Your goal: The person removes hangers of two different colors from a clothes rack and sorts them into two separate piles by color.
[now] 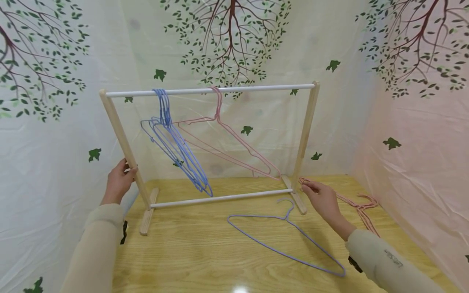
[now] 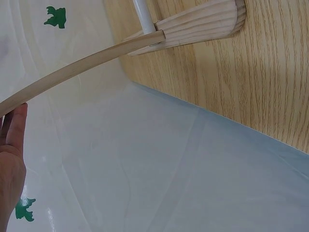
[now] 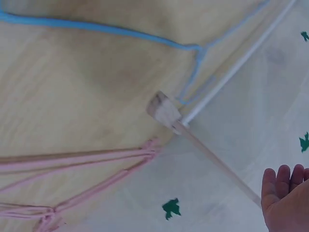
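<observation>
Left hand (image 1: 119,181): clamped on post (image 1: 122,142), 8 o'clock
Right hand (image 1: 324,199): loosely bent, empty, 4 o'clock
Bar (image 1: 256,88): blue hangers (image 1: 166,118) at 10 o'clock, pink hangers (image 1: 218,116) at 11
Desk (image 1: 190,252): loose blue hanger (image 1: 287,218), 5 o'clock

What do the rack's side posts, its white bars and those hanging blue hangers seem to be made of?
Side posts: pale wood, matt-looking; the foot below one shows clear grain lines. White bars: smooth and evenly white, perhaps plastic or painted metal, hard to say which. Blue hangers: thin bent rods in one even blue, probably plastic-coated wire, though no bare core shows.
</observation>
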Demonstrator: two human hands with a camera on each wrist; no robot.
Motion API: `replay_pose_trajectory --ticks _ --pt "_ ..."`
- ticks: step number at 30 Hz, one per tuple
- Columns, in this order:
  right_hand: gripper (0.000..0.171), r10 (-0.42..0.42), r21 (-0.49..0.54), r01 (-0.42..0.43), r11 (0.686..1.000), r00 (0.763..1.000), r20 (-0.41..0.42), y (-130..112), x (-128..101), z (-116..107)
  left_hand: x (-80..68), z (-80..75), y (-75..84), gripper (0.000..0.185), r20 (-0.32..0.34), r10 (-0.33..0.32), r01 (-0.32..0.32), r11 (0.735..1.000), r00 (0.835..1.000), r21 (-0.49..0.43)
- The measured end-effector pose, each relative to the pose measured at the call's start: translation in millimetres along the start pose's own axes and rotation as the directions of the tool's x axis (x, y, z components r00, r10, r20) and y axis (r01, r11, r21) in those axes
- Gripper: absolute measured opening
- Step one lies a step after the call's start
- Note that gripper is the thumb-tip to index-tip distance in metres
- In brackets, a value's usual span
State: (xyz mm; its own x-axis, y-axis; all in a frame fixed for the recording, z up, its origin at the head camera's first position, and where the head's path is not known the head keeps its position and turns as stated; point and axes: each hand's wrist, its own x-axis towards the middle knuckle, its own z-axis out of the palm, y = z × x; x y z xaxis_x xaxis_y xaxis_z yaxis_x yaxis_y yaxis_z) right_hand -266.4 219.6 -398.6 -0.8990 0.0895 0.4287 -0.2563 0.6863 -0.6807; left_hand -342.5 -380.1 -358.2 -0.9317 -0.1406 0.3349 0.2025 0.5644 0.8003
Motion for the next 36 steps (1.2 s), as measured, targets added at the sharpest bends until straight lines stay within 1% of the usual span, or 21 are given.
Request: replay_pose_trajectory --ticks 5,6,10,13,17,23,28,33,36 --pt "0.038 0.012 0.056 -0.010 0.998 0.999 -0.032 -20 22 -2 0.2 0.3 0.2 0.054 -0.006 -0.007 0.007 1.000 1.000 -0.008" --pt "0.038 0.001 0.058 0.001 0.998 0.999 -0.037 -25 26 -1 0.0 0.2 0.2 0.054 -0.005 -0.006 0.006 1.000 1.000 -0.008" --pt "0.036 -0.084 0.064 0.087 0.994 0.995 -0.060 -46 45 5 -0.4 0.0 0.8 0.054 -0.006 0.002 -0.002 1.000 1.000 0.004" --pt "0.035 -0.130 0.092 0.135 0.987 0.990 -0.056 -69 58 11 -0.9 -0.7 1.3 0.053 -0.007 0.005 -0.005 1.000 1.000 0.014" --pt "0.036 -0.167 0.144 0.169 0.975 0.986 -0.026 -100 73 18 -0.8 -0.6 1.8 0.053 -0.010 0.005 -0.005 1.000 1.000 0.017" --pt "0.037 -0.225 0.130 0.221 0.967 0.974 0.015 -136 89 33 -1.9 0.5 3.2 0.054 -0.008 0.000 0.000 1.000 1.000 0.006" --pt "0.036 -0.230 0.108 0.224 0.969 0.972 0.051 -152 98 46 -2.6 -0.3 2.9 0.054 -0.002 0.005 -0.005 1.000 1.000 0.008" --pt "0.031 -0.238 0.089 0.232 0.969 0.969 0.069 -155 102 55 -2.3 -0.7 3.1 0.054 -0.006 -0.001 0.001 1.000 1.000 0.003" --pt "0.026 -0.241 0.099 0.234 0.967 0.968 0.066 -156 101 57 -2.2 -1.2 2.8 0.055 -0.004 -0.009 0.009 1.000 1.000 -0.008"
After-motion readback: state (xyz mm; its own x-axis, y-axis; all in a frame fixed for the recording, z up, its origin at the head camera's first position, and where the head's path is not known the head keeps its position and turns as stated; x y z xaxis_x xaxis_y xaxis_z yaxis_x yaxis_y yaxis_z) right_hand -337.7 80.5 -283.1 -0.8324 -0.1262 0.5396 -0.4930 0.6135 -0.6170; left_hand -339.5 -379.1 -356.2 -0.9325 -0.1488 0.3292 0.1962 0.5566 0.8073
